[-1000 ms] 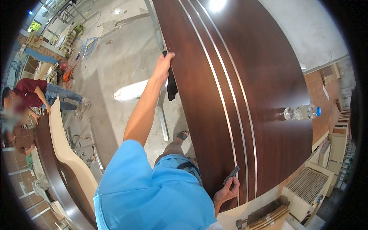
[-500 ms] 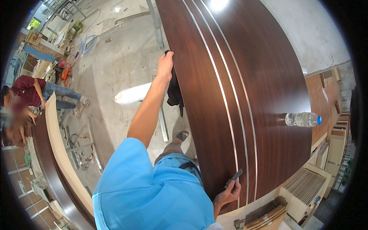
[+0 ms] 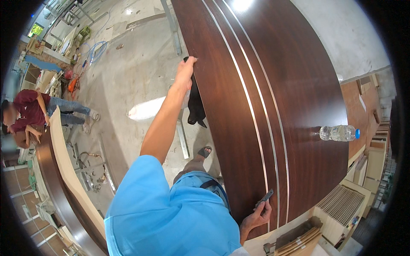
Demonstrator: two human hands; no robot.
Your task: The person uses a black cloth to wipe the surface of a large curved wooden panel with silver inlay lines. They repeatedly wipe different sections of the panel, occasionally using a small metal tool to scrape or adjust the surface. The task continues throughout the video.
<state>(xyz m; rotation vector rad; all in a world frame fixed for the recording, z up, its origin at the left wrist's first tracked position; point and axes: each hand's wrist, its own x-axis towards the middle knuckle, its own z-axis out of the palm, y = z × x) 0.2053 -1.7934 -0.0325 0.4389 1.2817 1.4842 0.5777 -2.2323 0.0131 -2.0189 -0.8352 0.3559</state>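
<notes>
A large dark brown wood-grain panel (image 3: pixel 213 106) with three thin silver strips lies in front of me. At its left edge my left hand (image 3: pixel 184 72) is closed, with a small dark piece showing at the fingers; what it is cannot be made out. Over the near end of the panel, my right hand (image 3: pixel 257 216) grips a short, flat dark grey tool (image 3: pixel 265 199) between thumb and fingers, beside the silver strips. Its exact kind is unclear.
A clear bottle with a blue cap (image 3: pixel 339 133) lies on the panel's right side. Beneath the left edge is a black animal (image 3: pixel 196 106), partly hidden. A person in a maroon shirt (image 3: pixel 32 109) bends at another dark panel (image 3: pixel 64 192). Cartons and boards (image 3: pixel 299 241) stand near right.
Both hands keep their hold, with the left thumb lying a little farther over the panel's edge. The black animal has shifted its pose. The person at left has raised their head and upper body slightly.
</notes>
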